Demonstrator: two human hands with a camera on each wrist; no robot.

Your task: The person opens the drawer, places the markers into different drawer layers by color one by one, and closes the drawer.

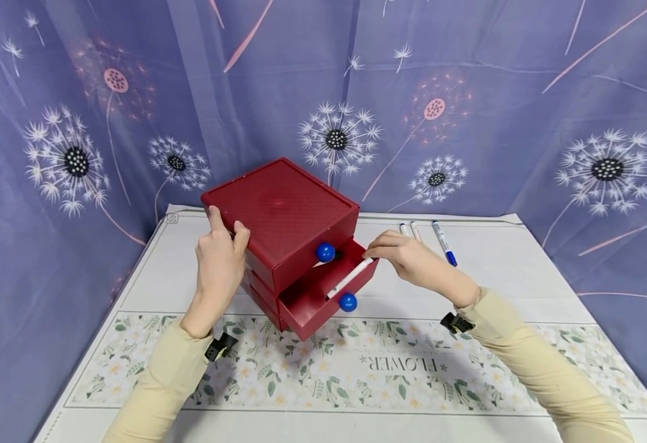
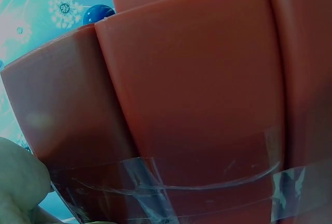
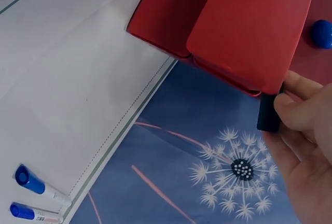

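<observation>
A red plastic drawer unit with blue ball knobs stands angled on the table, its upper-middle drawer pulled out. My left hand holds the unit at its left top edge, thumb over the top. Over the drawer's right corner, my right hand pinches a marker; its white barrel slants down into the drawer. In the right wrist view, the black cap shows between thumb and fingers. Something small and dark lies deeper in that drawer.
Behind my right hand lie a blue-capped marker and two more white markers. Clear tape crosses the unit's side. A floral strip runs along the table front, and a purple dandelion curtain hangs behind.
</observation>
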